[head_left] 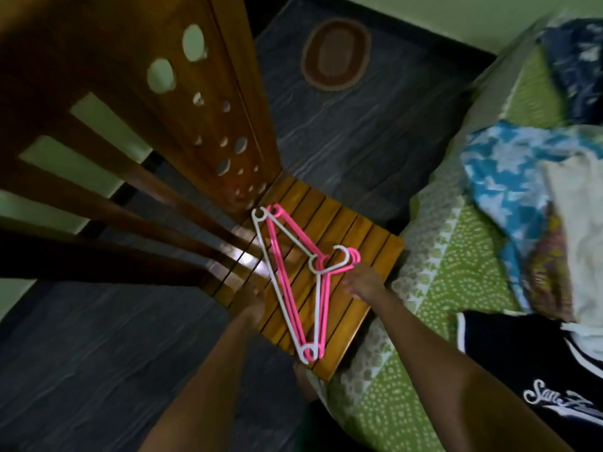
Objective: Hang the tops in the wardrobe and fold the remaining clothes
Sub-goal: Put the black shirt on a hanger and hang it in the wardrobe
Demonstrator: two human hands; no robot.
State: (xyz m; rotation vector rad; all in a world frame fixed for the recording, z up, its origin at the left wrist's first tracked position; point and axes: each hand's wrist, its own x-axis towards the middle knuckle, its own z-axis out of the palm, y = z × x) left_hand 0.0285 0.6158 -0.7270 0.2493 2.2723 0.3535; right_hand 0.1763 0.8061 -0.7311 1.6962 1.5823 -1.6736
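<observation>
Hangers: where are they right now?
Head view, centre: the pink and white hangers lie stacked on the slatted wooden chair seat, between the left hand and right hand, just left of the green-covered bed.

Two bare forearms reach in from the bottom edge, with no sleeve showing on either one up to where the picture cuts them off. The left hand (253, 300) and the right hand (359, 282) wear no gloves, and no ring, watch or bracelet can be made out on wrists or fingers, though both hands are blurred. Fingernails show faintly on the right hand. Between the forearms, low in the view, a bare knee or leg (305, 383) shows above a strip of dark clothing (315, 425), too dim to tell its kind.
</observation>
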